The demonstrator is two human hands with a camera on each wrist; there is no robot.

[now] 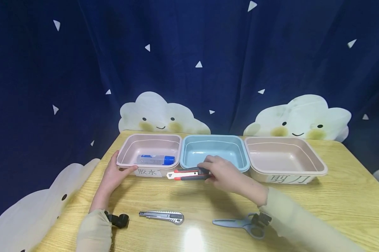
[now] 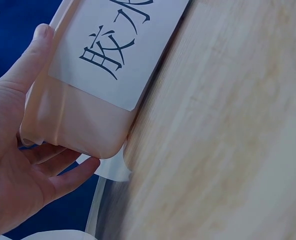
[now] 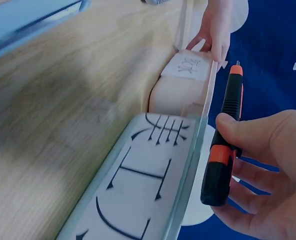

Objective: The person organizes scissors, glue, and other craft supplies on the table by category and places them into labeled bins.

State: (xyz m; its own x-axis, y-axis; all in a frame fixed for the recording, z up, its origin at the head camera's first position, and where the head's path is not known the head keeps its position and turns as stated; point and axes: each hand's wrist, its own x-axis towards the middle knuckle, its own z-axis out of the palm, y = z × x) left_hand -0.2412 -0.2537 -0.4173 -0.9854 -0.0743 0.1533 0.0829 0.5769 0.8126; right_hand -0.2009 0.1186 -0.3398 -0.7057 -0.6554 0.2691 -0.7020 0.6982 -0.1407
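Observation:
My right hand [image 1: 225, 174] pinches a black and red utility knife [image 1: 189, 174] between thumb and fingers, over the front rim of the blue bin [image 1: 214, 137]. In the right wrist view the knife [image 3: 225, 127] is held above that bin's labelled side. At the left, my left hand [image 1: 113, 176] grips the front left corner of a pink bin [image 1: 149, 135], thumb at the rim and fingers round its side. Inside that bin lies a clear glue tube with a blue cap [image 1: 154, 160]. The left wrist view shows the hand [image 2: 23, 150] against the bin's labelled wall [image 2: 88, 117].
A beige-pink bin [image 1: 318, 164] with a paper label stands on the right of the row. Nearer the front lie a grey-silver utility knife [image 1: 162, 216] and blue-grey scissors [image 1: 236, 223], the scissors partly hidden by the right wrist camera. A dark blue curtain [image 1: 189, 45] hangs behind the wooden table [image 1: 347, 196].

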